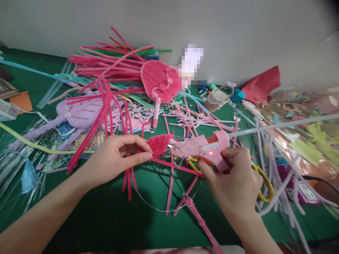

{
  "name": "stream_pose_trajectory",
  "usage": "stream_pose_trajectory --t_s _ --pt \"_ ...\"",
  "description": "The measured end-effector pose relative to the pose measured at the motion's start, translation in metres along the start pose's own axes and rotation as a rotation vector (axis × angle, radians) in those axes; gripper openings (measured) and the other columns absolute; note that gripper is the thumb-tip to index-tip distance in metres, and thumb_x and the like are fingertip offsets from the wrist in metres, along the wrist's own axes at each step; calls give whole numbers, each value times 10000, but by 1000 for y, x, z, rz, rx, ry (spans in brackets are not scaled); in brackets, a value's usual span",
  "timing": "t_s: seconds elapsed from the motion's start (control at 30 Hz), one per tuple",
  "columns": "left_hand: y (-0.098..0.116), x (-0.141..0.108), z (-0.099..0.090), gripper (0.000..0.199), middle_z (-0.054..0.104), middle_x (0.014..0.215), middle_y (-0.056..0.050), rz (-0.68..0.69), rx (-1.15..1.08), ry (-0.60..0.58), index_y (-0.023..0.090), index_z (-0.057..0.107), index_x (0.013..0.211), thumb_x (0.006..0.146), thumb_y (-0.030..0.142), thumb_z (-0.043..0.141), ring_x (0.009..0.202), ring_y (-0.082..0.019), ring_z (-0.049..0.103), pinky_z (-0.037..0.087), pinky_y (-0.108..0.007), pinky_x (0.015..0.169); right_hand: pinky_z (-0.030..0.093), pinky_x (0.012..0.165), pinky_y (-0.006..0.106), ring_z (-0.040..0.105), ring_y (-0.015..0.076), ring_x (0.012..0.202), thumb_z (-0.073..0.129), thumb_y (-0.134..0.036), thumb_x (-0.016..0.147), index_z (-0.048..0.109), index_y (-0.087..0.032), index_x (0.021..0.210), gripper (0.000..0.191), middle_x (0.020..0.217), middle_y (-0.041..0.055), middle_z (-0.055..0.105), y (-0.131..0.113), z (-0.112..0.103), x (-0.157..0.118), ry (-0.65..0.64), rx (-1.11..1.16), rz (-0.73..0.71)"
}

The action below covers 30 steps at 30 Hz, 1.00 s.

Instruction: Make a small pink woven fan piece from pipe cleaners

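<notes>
Between thumb and fingers, my left hand pinches a small red fuzzy petal-shaped piece near the middle of the view. My right hand is wrapped round the handle of a pink glue gun, with a small orange light lit on its side. The gun's nozzle points left, close to the petal's right edge; whether they touch is hard to tell. A long clear glue stick sticks out of the gun's back. Below, a thin wire loop and a pink wrapped stem lie on the green table.
Behind are a red fuzzy fan, a purple fuzzy fan and many pipe cleaners. Yellow-handled scissors lie under my right hand. Paper scraps and a dark cable are at the right.
</notes>
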<state>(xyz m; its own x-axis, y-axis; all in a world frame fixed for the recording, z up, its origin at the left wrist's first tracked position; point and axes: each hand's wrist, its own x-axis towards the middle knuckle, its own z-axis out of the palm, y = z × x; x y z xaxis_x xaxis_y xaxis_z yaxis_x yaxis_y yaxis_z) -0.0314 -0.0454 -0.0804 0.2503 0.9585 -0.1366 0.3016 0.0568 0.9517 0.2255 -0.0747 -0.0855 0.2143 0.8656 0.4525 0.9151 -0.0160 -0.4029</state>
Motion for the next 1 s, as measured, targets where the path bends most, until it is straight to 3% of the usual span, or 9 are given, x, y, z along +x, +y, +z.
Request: stream_pose_trajectory --t_s 0.43,1.0 --pt "2 0 0 110 764 816 35 -12 -43 -4 253 759 764 771 353 804 756 -145 708 564 -190 705 350 482 258 514 156 474 635 -457 732 440 -260 837 296 615 -35 544 1 1 -2 29 -11 -24" --pt "3 -1 0 95 757 792 28 13 -23 11 232 754 767 774 321 785 722 -125 700 559 -162 665 331 453 239 507 124 458 664 -431 800 472 -239 839 275 689 -13 622 9 1 -4 119 -42 -215"
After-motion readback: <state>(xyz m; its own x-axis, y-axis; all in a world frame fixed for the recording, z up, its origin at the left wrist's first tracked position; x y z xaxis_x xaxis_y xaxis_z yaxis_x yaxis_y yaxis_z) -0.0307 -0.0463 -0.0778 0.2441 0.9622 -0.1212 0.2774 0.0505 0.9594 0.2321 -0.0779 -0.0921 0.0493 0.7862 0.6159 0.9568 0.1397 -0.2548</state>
